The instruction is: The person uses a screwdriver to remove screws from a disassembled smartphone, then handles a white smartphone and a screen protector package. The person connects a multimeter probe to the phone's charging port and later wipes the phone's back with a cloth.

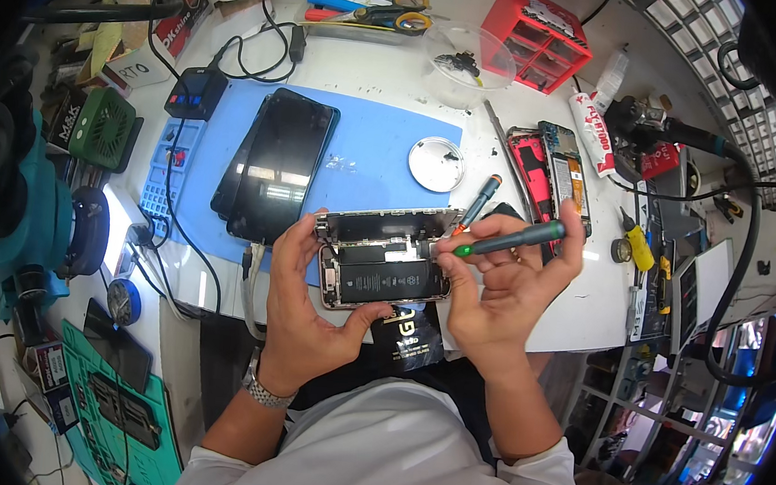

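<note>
An opened smartphone (384, 274) sits at the table's near edge, its screen part (389, 224) raised along the far side and its black battery (389, 282) showing. My left hand (309, 314) grips the phone's left end, thumb along the near edge. Between the fingers of my right hand (502, 293) is a dark green screwdriver (511, 240), held slantwise over the phone's right end. Its tip is hidden by my fingers. Just beyond the phone, a second screwdriver (481, 198) with orange ends lies on the table.
A blue mat (373, 136) carries stacked dark phones (276, 165) and a round metal lid (436, 163). Phone parts (553, 178) lie to the right, near a glue tube (592, 131). Behind stand a clear tub (469, 62) and red drawers (539, 40). A teal microscope (24, 177) rises at left.
</note>
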